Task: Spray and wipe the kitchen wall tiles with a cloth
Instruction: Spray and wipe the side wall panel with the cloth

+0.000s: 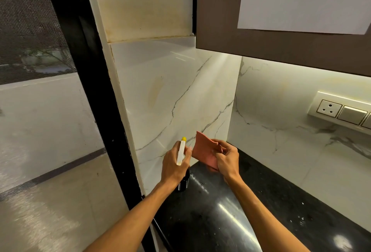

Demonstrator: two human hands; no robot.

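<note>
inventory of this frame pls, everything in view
spray bottle: 1, white head with yellow tip, dark body, held above the counter's left end
cloth: 1, salmon pink, held up in front of the corner tiles
wall tiles: several, white marble with grey veins, yellowish stains on the upper left ones, both walls of the corner
countertop: 1, glossy black, below the tiles
upper cabinet: 1, brown with a white panel, top right
socket and switch plate: 1, cream, right wall
window frame: 1, black, left of the tiles
mesh screen: 1, dark, far left
left hand: grips the spray bottle
right hand: pinches the cloth
</note>
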